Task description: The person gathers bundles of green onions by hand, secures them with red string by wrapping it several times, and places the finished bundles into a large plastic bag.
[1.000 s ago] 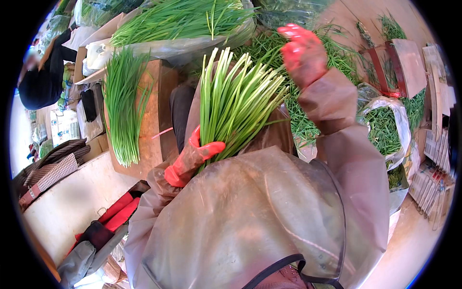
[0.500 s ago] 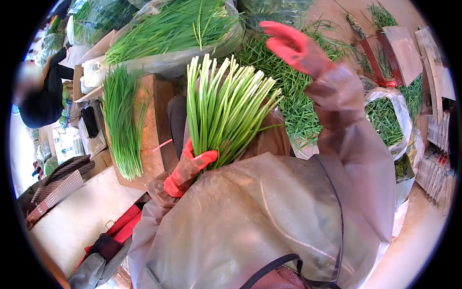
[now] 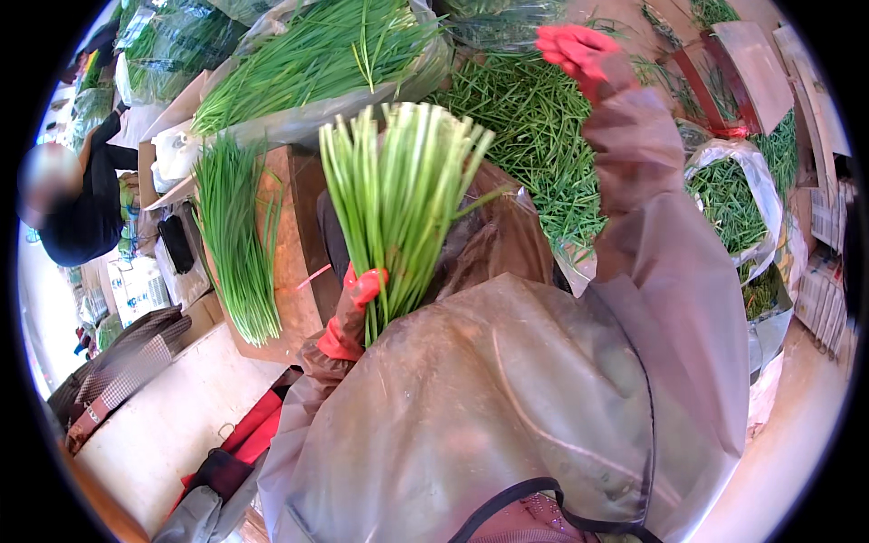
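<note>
My left hand (image 3: 358, 303), in a red glove, is closed around the lower part of a bunch of long green leafy stalks (image 3: 394, 190), held upright over my lap with pale cut ends at the top. My right hand (image 3: 584, 54), also red-gloved, is raised at upper right, apart from the bunch, above a pile of loose greens (image 3: 507, 109); its fingers are together and I cannot make out whether they hold anything. Beside the bunch on the left, more long greens (image 3: 235, 235) lie on a brown board (image 3: 291, 217). A clear plastic apron (image 3: 471, 380) covers my body.
A plastic-lined box of long greens (image 3: 299, 63) stands beyond the board. At right are a plastic bag of greens (image 3: 724, 208) and wooden boards (image 3: 751, 68). A co-worker (image 3: 77, 217) in dark clothing is at far left. A white surface (image 3: 154, 407) is at lower left.
The bunch in my left hand has shifted left and tilted more upright. My right hand has risen, and its fingers, more spread half a second ago, are now drawn together.
</note>
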Tool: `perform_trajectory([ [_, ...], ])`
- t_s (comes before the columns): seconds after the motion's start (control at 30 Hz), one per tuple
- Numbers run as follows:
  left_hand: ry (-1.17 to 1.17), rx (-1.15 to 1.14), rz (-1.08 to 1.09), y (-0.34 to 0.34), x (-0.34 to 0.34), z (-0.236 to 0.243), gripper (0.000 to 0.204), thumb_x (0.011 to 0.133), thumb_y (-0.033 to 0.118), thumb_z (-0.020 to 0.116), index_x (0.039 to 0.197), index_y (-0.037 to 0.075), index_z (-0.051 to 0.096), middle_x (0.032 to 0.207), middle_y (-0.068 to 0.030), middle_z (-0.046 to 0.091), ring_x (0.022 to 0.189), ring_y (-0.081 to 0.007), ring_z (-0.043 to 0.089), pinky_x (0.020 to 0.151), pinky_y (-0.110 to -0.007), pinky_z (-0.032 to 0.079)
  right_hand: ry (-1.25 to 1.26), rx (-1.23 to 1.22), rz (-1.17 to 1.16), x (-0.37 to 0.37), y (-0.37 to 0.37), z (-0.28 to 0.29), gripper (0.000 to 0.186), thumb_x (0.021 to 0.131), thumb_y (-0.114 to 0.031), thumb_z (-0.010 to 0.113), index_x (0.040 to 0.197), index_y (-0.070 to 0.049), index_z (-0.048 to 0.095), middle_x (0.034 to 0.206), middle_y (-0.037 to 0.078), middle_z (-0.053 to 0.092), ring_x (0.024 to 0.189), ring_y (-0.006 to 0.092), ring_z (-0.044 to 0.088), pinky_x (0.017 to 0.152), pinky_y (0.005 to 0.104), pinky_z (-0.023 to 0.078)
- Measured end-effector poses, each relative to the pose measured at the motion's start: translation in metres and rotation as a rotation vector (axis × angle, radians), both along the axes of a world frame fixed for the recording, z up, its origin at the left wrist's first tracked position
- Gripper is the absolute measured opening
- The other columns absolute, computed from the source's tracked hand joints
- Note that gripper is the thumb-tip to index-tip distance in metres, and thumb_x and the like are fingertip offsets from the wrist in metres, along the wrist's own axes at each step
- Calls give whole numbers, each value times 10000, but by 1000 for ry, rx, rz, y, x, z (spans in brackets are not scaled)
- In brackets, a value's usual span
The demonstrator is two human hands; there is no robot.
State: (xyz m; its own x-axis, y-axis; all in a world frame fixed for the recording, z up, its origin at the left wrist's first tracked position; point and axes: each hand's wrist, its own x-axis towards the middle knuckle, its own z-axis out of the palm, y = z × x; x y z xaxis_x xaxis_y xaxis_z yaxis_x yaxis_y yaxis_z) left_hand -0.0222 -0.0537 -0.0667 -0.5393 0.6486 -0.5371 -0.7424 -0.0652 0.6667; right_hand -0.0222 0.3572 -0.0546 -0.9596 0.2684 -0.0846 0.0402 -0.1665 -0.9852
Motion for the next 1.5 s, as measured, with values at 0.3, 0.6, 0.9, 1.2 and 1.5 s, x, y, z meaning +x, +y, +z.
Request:
perform_trajectory([
  [0.3, -32, 100, 77, -5, 1, 3, 523, 723, 187, 532, 1173, -5, 350, 1049, -147, 500, 881, -227, 537, 743, -333, 465, -181, 362, 149, 54, -116, 37, 312, 784, -85, 553, 1086, -30, 494, 1022, 75, 524, 825, 114, 524, 683, 197, 432],
  [0.6, -226, 123, 185, 5, 5, 22, 443, 740, 156, 497, 1136, -16, 398, 1001, -145, 529, 841, -222, 556, 729, -335, 475, -53, 621, 866, 42, -171, 25, 162, 789, -187, 529, 763, -31, 566, 608, 32, 560, 582, 158, 550, 474, 325, 390],
  [0.9, 216, 28, 35, 4, 1, 18, 417, 739, 78, 474, 1142, 0, 404, 1010, -129, 532, 891, -233, 542, 774, -354, 450, -220, 387, 228, 20, -177, 29, 193, 793, -163, 540, 773, 28, 550, 617, 30, 524, 566, 95, 428, 503, 260, 368],
  [1.2, 330, -215, -205, 7, -5, 18, 601, 646, 220, 645, 1149, 6, 395, 1078, -99, 500, 958, -192, 504, 821, -331, 406, -142, 738, 250, 1, -180, 16, 254, 817, -237, 459, 696, -22, 518, 599, 140, 510, 494, 241, 465, 453, 333, 369],
  [1.5, 142, 99, -138, 0, -6, 15, 672, 654, 225, 675, 1198, -13, 360, 1163, -109, 446, 1014, -203, 470, 845, -335, 390, -657, 448, -50, 40, 25, -3, 174, 808, -77, 479, 967, -23, 527, 867, 102, 569, 601, 104, 486, 446, 196, 370],
])
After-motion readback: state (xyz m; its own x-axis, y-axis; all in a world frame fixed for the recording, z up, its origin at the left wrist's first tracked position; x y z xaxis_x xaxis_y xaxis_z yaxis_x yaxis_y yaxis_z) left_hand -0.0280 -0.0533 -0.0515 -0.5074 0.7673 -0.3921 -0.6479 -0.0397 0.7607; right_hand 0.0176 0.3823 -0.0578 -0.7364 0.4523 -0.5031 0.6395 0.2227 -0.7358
